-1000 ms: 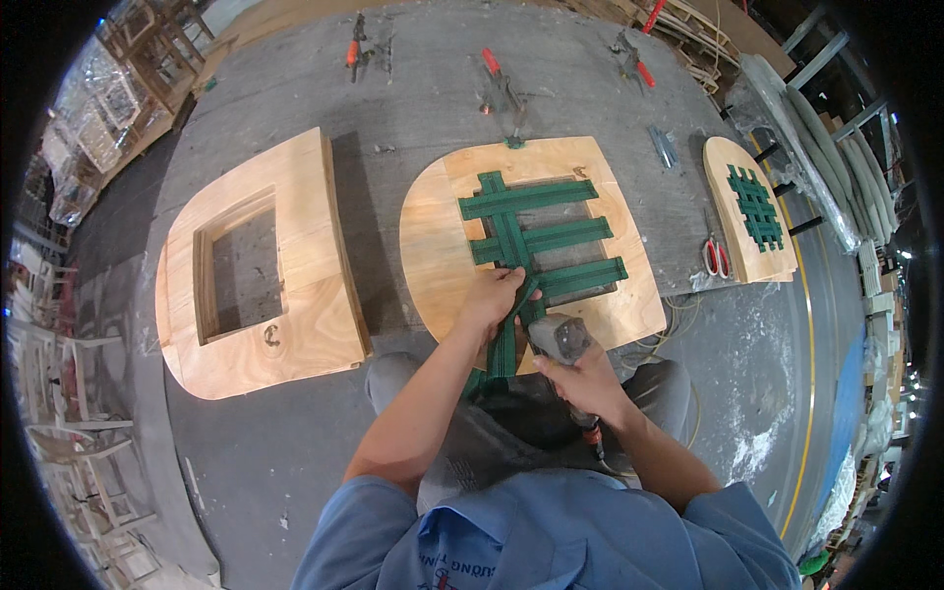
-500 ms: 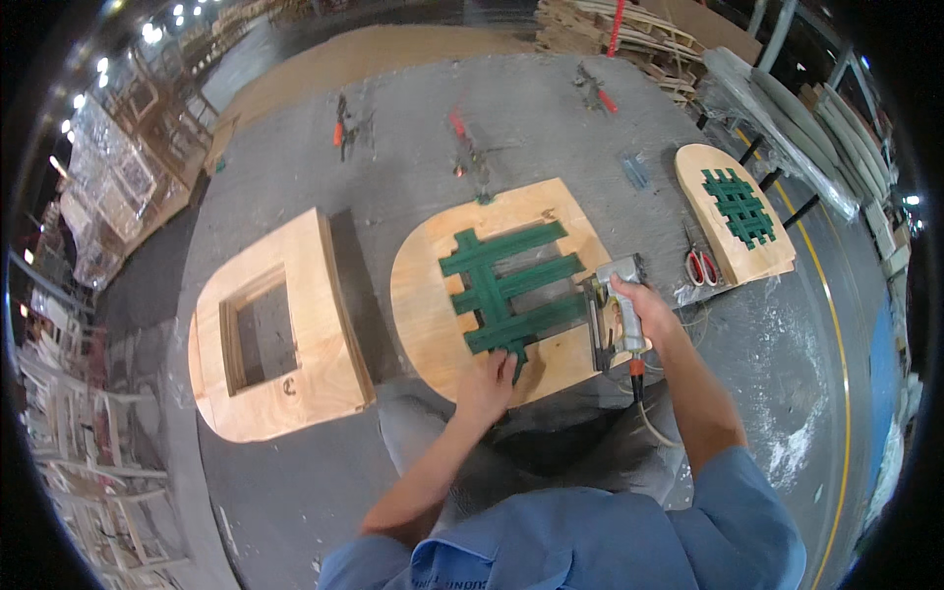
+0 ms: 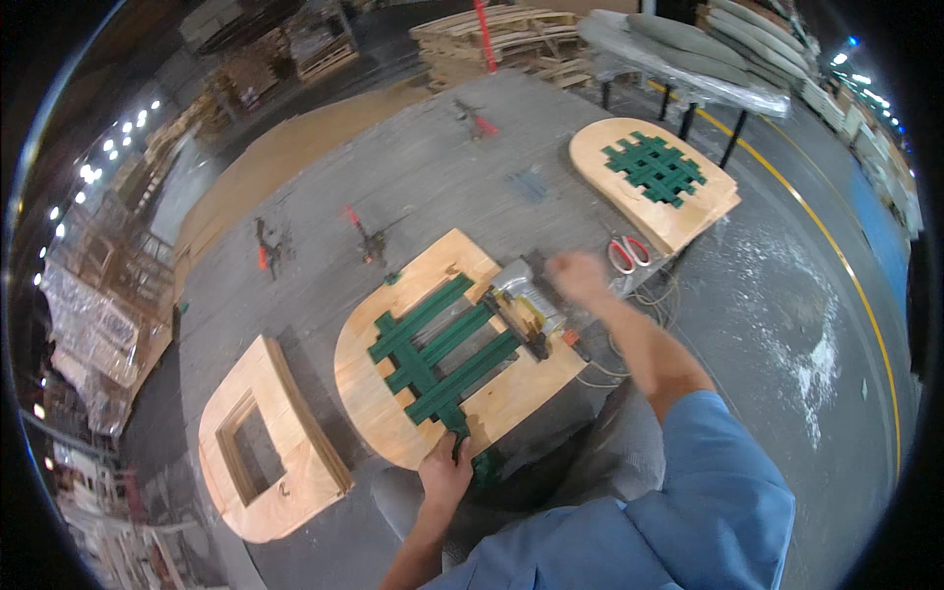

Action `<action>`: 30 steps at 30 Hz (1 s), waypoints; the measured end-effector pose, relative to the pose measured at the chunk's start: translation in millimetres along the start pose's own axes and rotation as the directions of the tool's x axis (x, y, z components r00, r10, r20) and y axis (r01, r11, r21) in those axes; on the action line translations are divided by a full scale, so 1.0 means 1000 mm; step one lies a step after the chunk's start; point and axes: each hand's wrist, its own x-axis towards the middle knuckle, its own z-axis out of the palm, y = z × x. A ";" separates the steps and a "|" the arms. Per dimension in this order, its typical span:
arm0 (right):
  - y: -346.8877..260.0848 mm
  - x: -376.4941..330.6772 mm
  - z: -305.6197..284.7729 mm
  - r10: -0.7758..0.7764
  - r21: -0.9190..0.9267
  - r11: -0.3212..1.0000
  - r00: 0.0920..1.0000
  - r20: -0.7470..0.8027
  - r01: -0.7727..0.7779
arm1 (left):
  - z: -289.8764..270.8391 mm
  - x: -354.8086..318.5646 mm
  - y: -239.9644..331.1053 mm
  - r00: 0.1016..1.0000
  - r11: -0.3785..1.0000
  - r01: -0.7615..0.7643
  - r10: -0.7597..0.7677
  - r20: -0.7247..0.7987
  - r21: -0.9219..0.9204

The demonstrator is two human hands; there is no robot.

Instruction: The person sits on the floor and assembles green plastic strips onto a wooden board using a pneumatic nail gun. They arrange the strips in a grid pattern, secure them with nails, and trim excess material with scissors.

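Observation:
A wooden panel with one rounded end (image 3: pixel 369 423) lies before me, green webbing straps (image 3: pixel 418 359) crossing its rectangular opening. At its near edge, my left hand (image 3: pixel 445 476) pinches the end of a green strap, whose loose length hangs over my lap. A silver pneumatic staple gun (image 3: pixel 528 293) rests on the panel's right side, its orange hose fitting toward me. Just right of the gun, my right hand (image 3: pixel 580 279) is off it and smeared by motion, so its fingers cannot be made out. Red-handled scissors (image 3: pixel 627 254) lie a little farther right.
A second panel stack with a bare opening (image 3: pixel 305 442) lies at left. Another panel with finished woven green webbing (image 3: pixel 654 169) sits at far right. Clamp-like tools with red handles (image 3: pixel 369 241) are scattered across the grey table (image 3: pixel 324 197). An air hose (image 3: pixel 661 307) loops near the right edge.
My right hand has let go of the staple gun, which now lies on the panel, and moved right toward the scissors. My left hand still holds the strap end. The view has turned right.

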 end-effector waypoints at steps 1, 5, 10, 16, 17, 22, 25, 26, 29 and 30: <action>0.056 0.015 -0.044 -0.085 -0.171 0.984 0.984 -0.156 0.058 | 0.012 0.014 0.006 0.996 0.994 -0.094 0.093 -0.010 -0.053; 0.118 0.027 -0.082 0.124 -0.443 0.868 0.962 -0.245 -0.225 | 0.012 0.016 0.008 0.996 0.998 0.055 -0.056 0.074 0.015; 0.156 0.036 -0.107 0.087 -0.207 0.974 0.995 -0.055 -0.097 | 0.010 0.017 0.016 0.992 0.992 0.111 -0.108 0.060 -0.060; 0.108 0.011 -0.111 0.051 0.440 0.892 0.991 0.124 -0.101 | -0.004 0.023 -0.011 0.907 0.869 0.379 -0.281 0.313 -0.317; 0.103 0.000 -0.112 -0.127 0.430 0.899 0.988 0.092 0.075 | -0.005 0.032 -0.009 0.846 0.615 0.533 -0.385 0.369 -0.581; 0.003 -0.078 -0.077 -0.499 0.102 0.858 0.768 0.401 0.504 | -0.050 0.076 0.008 0.695 0.121 0.672 -0.445 0.565 -0.731; -0.051 -0.113 -0.068 -0.661 -0.008 0.605 0.507 0.554 0.796 | -0.051 0.086 0.001 0.701 0.142 0.670 -0.443 0.559 -0.728; -0.057 -0.116 -0.058 -0.675 -0.011 0.549 0.451 0.584 0.836 | -0.050 0.087 -0.002 0.705 0.156 0.672 -0.433 0.562 -0.724; -0.068 -0.116 -0.033 -0.667 -0.029 0.435 0.344 0.661 0.900 | -0.048 0.088 0.001 0.725 0.139 0.652 -0.401 0.559 -0.745; -0.071 -0.114 -0.025 -0.658 -0.034 0.403 0.316 0.683 0.915 | -0.047 0.087 0.002 0.729 0.121 0.642 -0.401 0.555 -0.757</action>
